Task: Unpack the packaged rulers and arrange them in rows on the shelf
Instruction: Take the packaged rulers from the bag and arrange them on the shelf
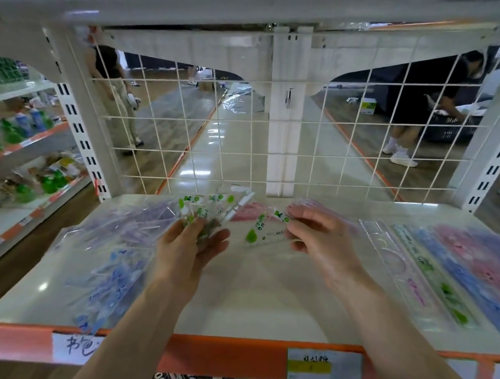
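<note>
Far left, a neighbouring rack (12, 141) carries green and blue bottles, all of it blurred. Moving on to the white shelf (260, 301) straight ahead: on its left side lies a heap of packaged rulers (115, 251) in clear bags, purple ones towards the back and blue ones towards the front edge.

Just right of the heap, the left hand (191, 245) is up over the shelf, fingers curled round a fan of rulers (208, 212). They are clear plastic with green print, spreading up and away from the palm. Next along, the right hand (318, 238) has thumb and fingers pinching a single ruler (268, 234) of the same clear-and-green kind by its right end. The other end points towards the fan, and the blur hides whether the two touch. The hands are apart but near each other, over the middle of the shelf, with a pink pack (247, 215) lying behind them.

Right of that, laid-out rulers lie side by side, running front to back: a clear stencil ruler (388, 256), then green rulers (439, 275), blue rulers (470, 282) and pink rulers (494, 266) at the far right.

Along the orange front strip (222, 354) sit a handwritten label (78, 347) and a printed tag (324, 367). At the back stands a wire grid (250, 126).
</note>
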